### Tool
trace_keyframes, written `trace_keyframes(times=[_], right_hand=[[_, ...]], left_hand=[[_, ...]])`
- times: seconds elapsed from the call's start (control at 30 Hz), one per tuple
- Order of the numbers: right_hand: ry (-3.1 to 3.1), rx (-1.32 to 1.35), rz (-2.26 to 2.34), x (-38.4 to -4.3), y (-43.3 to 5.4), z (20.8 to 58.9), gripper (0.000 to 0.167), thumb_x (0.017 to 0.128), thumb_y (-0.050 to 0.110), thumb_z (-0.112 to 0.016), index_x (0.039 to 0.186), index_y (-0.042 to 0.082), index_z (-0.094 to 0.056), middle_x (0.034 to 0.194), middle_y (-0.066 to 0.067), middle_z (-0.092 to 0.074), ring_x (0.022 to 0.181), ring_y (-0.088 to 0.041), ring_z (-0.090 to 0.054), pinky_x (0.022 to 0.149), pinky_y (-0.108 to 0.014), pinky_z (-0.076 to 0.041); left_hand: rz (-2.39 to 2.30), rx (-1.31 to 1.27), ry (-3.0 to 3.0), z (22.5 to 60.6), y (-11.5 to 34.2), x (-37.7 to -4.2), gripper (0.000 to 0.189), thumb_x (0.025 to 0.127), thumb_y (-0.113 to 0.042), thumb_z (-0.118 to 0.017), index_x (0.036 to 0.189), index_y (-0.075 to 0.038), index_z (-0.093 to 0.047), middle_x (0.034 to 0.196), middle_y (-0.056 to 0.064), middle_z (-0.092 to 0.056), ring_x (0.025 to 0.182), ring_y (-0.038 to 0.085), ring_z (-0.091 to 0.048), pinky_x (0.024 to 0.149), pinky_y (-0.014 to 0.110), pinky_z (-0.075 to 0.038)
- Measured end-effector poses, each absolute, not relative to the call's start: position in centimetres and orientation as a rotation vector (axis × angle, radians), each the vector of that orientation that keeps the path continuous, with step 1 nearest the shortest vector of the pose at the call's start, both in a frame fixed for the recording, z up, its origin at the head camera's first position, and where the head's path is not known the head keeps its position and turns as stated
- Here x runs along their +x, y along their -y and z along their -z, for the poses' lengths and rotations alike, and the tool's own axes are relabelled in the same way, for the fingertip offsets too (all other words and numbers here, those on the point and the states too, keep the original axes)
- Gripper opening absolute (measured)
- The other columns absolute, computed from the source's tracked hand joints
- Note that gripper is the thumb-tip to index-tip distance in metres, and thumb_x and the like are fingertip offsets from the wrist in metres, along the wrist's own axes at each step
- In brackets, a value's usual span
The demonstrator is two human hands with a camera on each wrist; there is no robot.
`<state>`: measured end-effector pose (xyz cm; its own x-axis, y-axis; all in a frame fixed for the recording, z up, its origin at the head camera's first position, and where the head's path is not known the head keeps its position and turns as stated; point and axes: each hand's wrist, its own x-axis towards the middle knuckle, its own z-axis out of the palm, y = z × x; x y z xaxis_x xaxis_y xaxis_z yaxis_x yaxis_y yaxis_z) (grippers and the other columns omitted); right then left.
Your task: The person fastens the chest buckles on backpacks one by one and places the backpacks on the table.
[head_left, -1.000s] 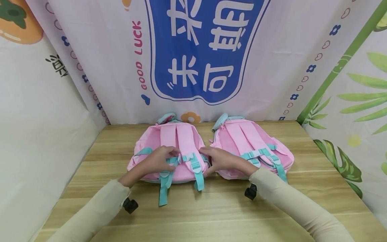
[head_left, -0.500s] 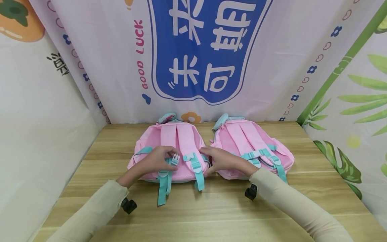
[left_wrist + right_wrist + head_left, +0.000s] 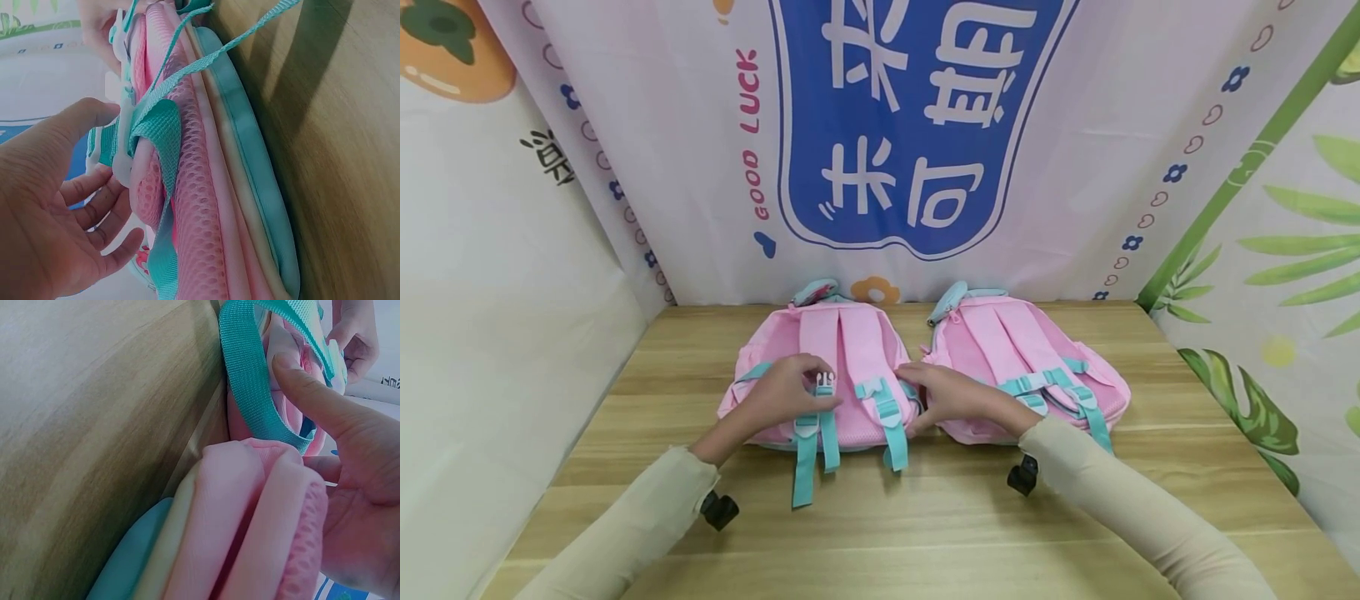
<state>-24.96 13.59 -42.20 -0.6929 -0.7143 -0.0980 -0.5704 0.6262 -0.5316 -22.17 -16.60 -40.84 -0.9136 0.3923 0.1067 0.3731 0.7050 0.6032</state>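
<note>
A pink backpack [image 3: 782,340] lies with its shoulder straps up, at the left of the table. My left hand [image 3: 786,392] is over its lower left part. Between the spread thumb and fingers stands a white pronged buckle half [image 3: 825,381] on teal webbing. The matching white buckle half [image 3: 871,387] lies apart from it on the right shoulder strap. My right hand [image 3: 955,393] rests at this backpack's lower right side, thumb near the bottom corner. In the right wrist view the thumb [image 3: 312,390] lies straight beside a teal strap loop [image 3: 240,375], the other fingers mostly hidden.
A second pink backpack [image 3: 1063,342], its teal buckle strap [image 3: 1033,383] fastened, lies close on the right, partly under my right forearm. Loose teal webbing [image 3: 803,475] hangs onto the wooden table [image 3: 925,525]. A printed cloth wall [image 3: 700,208] stands behind.
The two buckle halves, close together a second ago, are now apart. The pronged half has moved left and turned upright along with my left hand. My right hand has stayed in place.
</note>
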Motion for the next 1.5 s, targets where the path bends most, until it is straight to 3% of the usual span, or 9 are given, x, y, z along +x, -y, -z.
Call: trace_keyframes(times=[0.33, 0.57, 0.77, 0.9, 1.07, 1.27, 1.5], right_hand=[[-2.546, -1.041, 0.694, -25.0, -13.7, 42.0, 0.101, 0.078, 0.037, -0.089, 0.155, -0.001, -0.037, 0.161, -0.018, -0.039, 0.153, -0.036, -0.029, 0.125, -0.049, -0.026], [-2.541, -1.04, 0.696, -25.0, -13.7, 42.0, 0.101, 0.077, 0.037, -0.09, 0.155, -0.001, -0.037, 0.161, -0.017, -0.04, 0.153, -0.035, -0.031, 0.125, -0.049, -0.027], [-2.533, -1.033, 0.701, -25.1, -13.7, 41.9, 0.1, 0.078, 0.036, -0.09, 0.155, 0.0, -0.037, 0.161, -0.016, -0.04, 0.153, -0.033, -0.031, 0.125, -0.048, -0.026], [-2.53, -1.038, 0.706, -25.1, -13.6, 41.9, 0.099, 0.078, 0.035, -0.09, 0.155, -0.001, -0.038, 0.161, -0.016, -0.041, 0.153, -0.033, -0.032, 0.125, -0.048, -0.026], [-2.517, -1.046, 0.719, -25.1, -13.7, 41.7, 0.098, 0.078, 0.032, -0.09, 0.154, -0.001, -0.039, 0.16, -0.017, -0.041, 0.152, -0.034, -0.032, 0.125, -0.048, -0.026], [-2.512, -1.047, 0.762, -25.1, -14.1, 41.4, 0.098, 0.077, 0.032, -0.09, 0.154, -0.001, -0.039, 0.16, -0.015, -0.042, 0.152, -0.033, -0.033, 0.124, -0.048, -0.028], [-2.5, -1.047, 0.88, -24.7, -14.7, 40.5, 0.09, 0.08, 0.03, -0.088, 0.153, 0.002, -0.043, 0.16, -0.014, -0.042, 0.155, -0.042, -0.016, 0.125, -0.054, -0.021]], left_hand=[[-1.032, 0.562, -2.92, 40.4, 17.1, -22.3, 0.036, 0.076, -0.034, -0.09, 0.095, -0.011, -0.071, 0.084, 0.0, -0.066, 0.078, 0.014, -0.058, 0.074, 0.027, -0.052], [-1.131, 0.559, -2.843, 39.9, 17.5, -22.5, 0.041, 0.077, -0.028, -0.09, 0.105, -0.003, -0.073, 0.094, 0.008, -0.071, 0.087, 0.019, -0.065, 0.082, 0.033, -0.058], [-1.048, 0.619, -2.81, 39.3, 17.7, -23.0, 0.048, 0.081, -0.029, -0.087, 0.119, -0.002, -0.073, 0.097, 0.007, -0.072, 0.09, 0.018, -0.064, 0.086, 0.035, -0.058], [-0.997, 0.683, -2.796, 38.7, 17.5, -23.2, 0.048, 0.083, -0.028, -0.085, 0.122, -0.003, -0.073, 0.095, 0.005, -0.071, 0.086, 0.016, -0.061, 0.083, 0.031, -0.057], [-0.973, 0.694, -2.762, 38.1, 17.2, -23.7, 0.049, 0.086, -0.026, -0.083, 0.127, -0.002, -0.07, 0.105, 0.009, -0.073, 0.094, 0.02, -0.067, 0.087, 0.037, -0.059], [-0.978, 0.664, -2.738, 37.4, 16.6, -24.3, 0.047, 0.083, -0.021, -0.086, 0.124, -0.002, -0.07, 0.106, 0.011, -0.074, 0.095, 0.022, -0.071, 0.088, 0.039, -0.061], [-1.01, 0.633, -2.737, 36.9, 16.0, -24.4, 0.04, 0.082, -0.017, -0.086, 0.117, -0.003, -0.072, 0.104, 0.008, -0.074, 0.093, 0.02, -0.068, 0.087, 0.036, -0.06]])
